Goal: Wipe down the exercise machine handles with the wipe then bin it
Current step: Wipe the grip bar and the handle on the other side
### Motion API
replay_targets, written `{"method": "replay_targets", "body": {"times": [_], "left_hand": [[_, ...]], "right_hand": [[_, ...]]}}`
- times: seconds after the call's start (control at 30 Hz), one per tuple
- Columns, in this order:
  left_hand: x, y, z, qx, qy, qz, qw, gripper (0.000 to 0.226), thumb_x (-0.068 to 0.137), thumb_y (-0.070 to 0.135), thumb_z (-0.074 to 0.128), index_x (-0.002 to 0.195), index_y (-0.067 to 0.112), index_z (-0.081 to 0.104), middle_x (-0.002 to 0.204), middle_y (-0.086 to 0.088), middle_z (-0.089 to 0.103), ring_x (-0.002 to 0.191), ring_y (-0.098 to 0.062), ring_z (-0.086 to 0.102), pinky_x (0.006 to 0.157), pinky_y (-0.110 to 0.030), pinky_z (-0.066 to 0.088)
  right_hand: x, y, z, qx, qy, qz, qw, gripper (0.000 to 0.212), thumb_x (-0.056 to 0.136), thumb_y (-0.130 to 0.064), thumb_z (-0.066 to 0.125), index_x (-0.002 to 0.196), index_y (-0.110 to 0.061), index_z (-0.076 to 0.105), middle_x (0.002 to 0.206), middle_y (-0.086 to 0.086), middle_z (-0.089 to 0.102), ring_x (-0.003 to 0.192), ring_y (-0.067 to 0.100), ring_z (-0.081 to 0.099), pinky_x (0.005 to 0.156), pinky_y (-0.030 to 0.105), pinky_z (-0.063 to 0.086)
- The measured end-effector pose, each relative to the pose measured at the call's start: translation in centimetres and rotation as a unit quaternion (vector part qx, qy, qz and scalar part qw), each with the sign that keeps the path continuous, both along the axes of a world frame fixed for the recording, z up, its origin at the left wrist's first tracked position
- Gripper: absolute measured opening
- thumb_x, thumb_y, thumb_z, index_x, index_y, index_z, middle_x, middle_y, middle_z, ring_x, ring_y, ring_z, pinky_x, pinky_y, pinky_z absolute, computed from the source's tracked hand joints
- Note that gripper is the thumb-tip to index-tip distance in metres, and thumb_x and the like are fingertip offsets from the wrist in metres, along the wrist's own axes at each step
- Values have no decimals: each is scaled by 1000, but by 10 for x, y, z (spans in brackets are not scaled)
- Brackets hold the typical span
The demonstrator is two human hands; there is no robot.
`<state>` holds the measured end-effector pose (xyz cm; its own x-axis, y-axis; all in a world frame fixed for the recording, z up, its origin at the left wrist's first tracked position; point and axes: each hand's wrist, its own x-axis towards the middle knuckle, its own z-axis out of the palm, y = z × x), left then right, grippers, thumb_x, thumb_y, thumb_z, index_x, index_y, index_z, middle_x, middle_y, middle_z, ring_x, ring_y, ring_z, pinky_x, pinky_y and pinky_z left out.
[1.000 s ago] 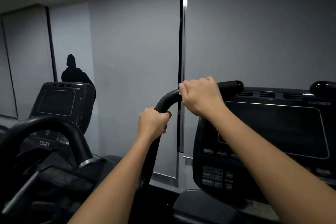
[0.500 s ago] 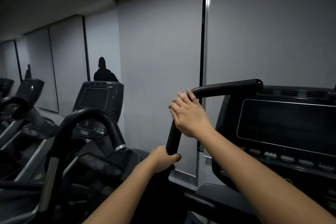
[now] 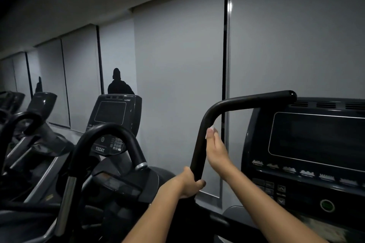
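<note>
The black handle [image 3: 252,99] of the exercise machine rises from the bottom centre, bends and runs right to a rounded end. My left hand [image 3: 188,183] is closed around the lower upright part of this bar. My right hand [image 3: 217,150] lies flat against the right side of the upright part, just below the bend. A small pale edge of the wipe [image 3: 210,130] shows at its fingertips, pressed between hand and bar. The remainder of the wipe is hidden behind the hand. No bin is in view.
The machine's console [image 3: 316,140] with a dark screen and buttons fills the right. A second machine [image 3: 114,116] with its curved black handle [image 3: 110,130] stands to the left, with more machines beyond. Grey blinds cover the wall ahead.
My right hand has slid from the top bend down onto the upright part of the handle. My left hand has moved lower on the bar. The view has turned left.
</note>
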<state>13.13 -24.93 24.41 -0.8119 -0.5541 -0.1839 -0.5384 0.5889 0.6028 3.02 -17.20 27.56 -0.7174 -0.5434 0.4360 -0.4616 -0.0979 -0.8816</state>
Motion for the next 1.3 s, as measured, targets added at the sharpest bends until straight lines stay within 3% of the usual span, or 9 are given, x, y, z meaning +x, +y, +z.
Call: {"method": "replay_targets", "body": {"times": [0.07,0.23,0.5,0.7,0.77,0.9,1.03,1.13,1.3], "left_hand": [[0,0,0,-15,-3,4,1000,64,103,47,54,144,4,29,140,-17,58,127,-33,57,106,-41,44],[-2,-7,3,-35,27,-18,999,58,97,43,66,136,8,44,132,-11,61,121,-28,60,101,-38,49],[-10,3,-6,85,210,20,974,6,87,2,63,92,4,60,69,-8,69,50,-12,66,53,-24,55],[-10,3,-7,93,215,13,972,16,88,0,61,82,12,53,68,-10,66,50,-17,62,50,-26,51],[-10,2,-9,95,218,13,971,17,88,1,62,82,14,53,67,-9,65,50,-16,62,50,-26,50],[-10,3,-9,97,220,14,971,17,89,1,62,87,15,53,71,-10,65,48,-12,60,45,-21,46],[-9,4,-9,72,226,22,971,21,88,2,62,80,17,50,67,-8,64,49,-15,61,45,-22,47],[-8,5,-9,67,225,15,972,22,89,3,62,80,19,49,70,-8,65,52,-15,62,46,-21,47],[-9,3,-10,70,228,13,971,16,87,3,60,84,16,51,67,-9,65,46,-13,59,46,-22,46]], "right_hand": [[-6,-7,27,-48,-77,-3,996,49,108,-50,23,118,-14,55,105,-1,63,100,14,58,75,22,42],[-14,-25,57,-91,-87,-28,992,64,107,-52,26,119,5,53,91,6,66,74,7,59,63,21,42],[6,-10,14,15,-106,36,994,51,107,-52,31,105,-8,57,90,8,67,84,20,61,68,29,43],[-5,-11,75,-190,-216,96,953,34,95,-27,43,66,-11,52,62,4,48,59,18,44,56,31,34],[12,-7,58,-161,-192,79,965,23,83,-27,42,78,-6,48,65,3,43,61,17,39,54,28,33],[28,-4,15,-35,-123,23,992,21,102,-19,31,116,-12,45,93,4,56,83,16,52,68,27,41],[2,-4,48,-109,-103,13,989,24,105,-10,34,88,-11,51,76,6,53,73,16,50,73,29,45],[-17,-8,69,-195,-168,20,966,12,106,-12,44,107,-11,56,103,6,61,98,17,59,96,31,49],[11,-9,33,-83,-82,-31,993,21,107,-31,45,117,-13,50,93,-1,59,84,11,57,66,20,45]]}}
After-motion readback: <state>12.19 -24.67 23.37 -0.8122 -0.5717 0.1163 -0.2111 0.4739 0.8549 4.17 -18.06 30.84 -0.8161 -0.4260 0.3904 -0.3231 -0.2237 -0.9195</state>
